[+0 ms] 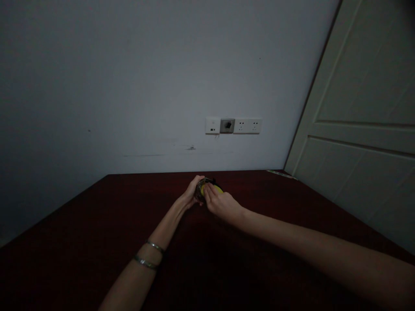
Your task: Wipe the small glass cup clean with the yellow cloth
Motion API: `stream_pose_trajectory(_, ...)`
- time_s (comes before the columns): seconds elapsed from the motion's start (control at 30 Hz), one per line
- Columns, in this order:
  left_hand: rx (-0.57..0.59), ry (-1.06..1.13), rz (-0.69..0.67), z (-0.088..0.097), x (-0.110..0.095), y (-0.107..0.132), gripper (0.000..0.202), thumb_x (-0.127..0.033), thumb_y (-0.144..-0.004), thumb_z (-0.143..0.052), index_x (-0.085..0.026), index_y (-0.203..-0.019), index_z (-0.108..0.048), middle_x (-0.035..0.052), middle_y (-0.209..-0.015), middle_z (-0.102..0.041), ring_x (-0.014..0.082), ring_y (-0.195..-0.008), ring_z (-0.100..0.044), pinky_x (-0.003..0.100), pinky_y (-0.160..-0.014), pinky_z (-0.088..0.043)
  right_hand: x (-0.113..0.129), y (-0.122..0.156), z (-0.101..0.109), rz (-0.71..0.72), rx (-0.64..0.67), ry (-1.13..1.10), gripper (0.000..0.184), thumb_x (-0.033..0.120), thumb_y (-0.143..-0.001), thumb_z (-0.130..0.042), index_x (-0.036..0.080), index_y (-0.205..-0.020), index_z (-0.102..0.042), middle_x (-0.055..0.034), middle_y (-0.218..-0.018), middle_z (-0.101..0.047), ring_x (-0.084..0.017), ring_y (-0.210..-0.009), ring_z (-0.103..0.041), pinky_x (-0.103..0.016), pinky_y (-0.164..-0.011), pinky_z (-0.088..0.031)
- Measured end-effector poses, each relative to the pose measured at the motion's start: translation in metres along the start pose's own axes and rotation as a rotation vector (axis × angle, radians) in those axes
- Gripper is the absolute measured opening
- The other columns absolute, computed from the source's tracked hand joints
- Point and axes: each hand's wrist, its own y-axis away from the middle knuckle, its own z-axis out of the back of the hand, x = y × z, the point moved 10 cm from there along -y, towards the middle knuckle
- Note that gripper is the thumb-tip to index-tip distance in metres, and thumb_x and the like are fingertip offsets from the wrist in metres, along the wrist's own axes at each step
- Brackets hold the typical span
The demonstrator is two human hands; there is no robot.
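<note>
Near the far part of the dark red table, my left hand (191,191) is closed around the side of a small, dark, shiny rounded object (198,190) that looks like a glass or metal container. Its full shape is hidden by both hands. My right hand (223,204) comes in from the right, its fingers together and bent over a bright yellow piece (218,188), which rests against the dark object. Whether the yellow piece is a sponge, a cloth or a lid I cannot tell. A small black part sticks up just behind it.
The dark red tabletop (97,224) meets a pale wall (155,86) with a row of sockets (247,126) and a black plug (228,125). A white panelled door (363,129) borders the right side. A thin patterned strip (281,174) lies at the back right edge.
</note>
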Motion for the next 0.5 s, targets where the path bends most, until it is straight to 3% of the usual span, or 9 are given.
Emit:
stream_pose_trajectory(0.13, -0.038, 0.05, -0.069, 0.001, -0.005, 0.0, 0.038, -0.046, -0.08, -0.042, -0.014, -0.065, -0.056, -0.0006, -0.044, -0.054, 0.0105, -0.031, -0.045, 0.019, -0.028, -0.03, -0.009, -0.006, 0.004, -0.178, 0.064, -0.265, 0.047, 0.01, -0.075, -0.047, -0.001, -0.12, -0.051, -0.0265, -0.125, -0.052, -0.033, -0.119, -0.048, -0.04, -0.087, -0.049)
stream_pose_trajectory(0.27, -0.058, 0.03, -0.112, 0.001, -0.006, 0.0, 0.038, -0.045, -0.08, -0.043, -0.013, -0.069, -0.06, -0.0007, -0.044, -0.053, 0.01, -0.03, -0.044, 0.02, -0.028, -0.027, -0.025, -0.008, 0.006, -0.349, 0.114, -0.452, 0.029, 0.016, -0.074, -0.047, 0.009, -0.098, -0.063, -0.0205, -0.097, -0.067, -0.032, -0.089, -0.064, -0.04, -0.075, -0.049)
stream_pose_trajectory(0.4, -0.085, 0.07, -0.202, 0.005, -0.012, -0.001, 0.035, -0.044, -0.077, -0.047, -0.013, -0.065, -0.058, 0.0, -0.046, -0.055, 0.0095, -0.033, -0.045, 0.02, -0.033, -0.029, -0.039, -0.01, 0.004, -0.433, 0.114, -0.61, 0.019, 0.019, -0.07, -0.051, 0.014, -0.081, -0.066, -0.0154, -0.085, -0.069, -0.028, -0.079, -0.065, -0.033, -0.07, -0.045)
stream_pose_trajectory(0.5, -0.108, 0.081, -0.196, 0.008, -0.01, -0.001, 0.034, -0.045, -0.076, -0.047, -0.014, -0.062, -0.054, -0.0008, -0.044, -0.052, 0.0097, -0.031, -0.042, 0.021, -0.031, -0.026, -0.047, -0.01, -0.003, -0.489, 0.099, -0.819, 0.016, 0.017, -0.064, -0.052, 0.015, -0.072, -0.066, -0.0086, -0.073, -0.068, -0.021, -0.068, -0.063, -0.026, -0.06, -0.042)
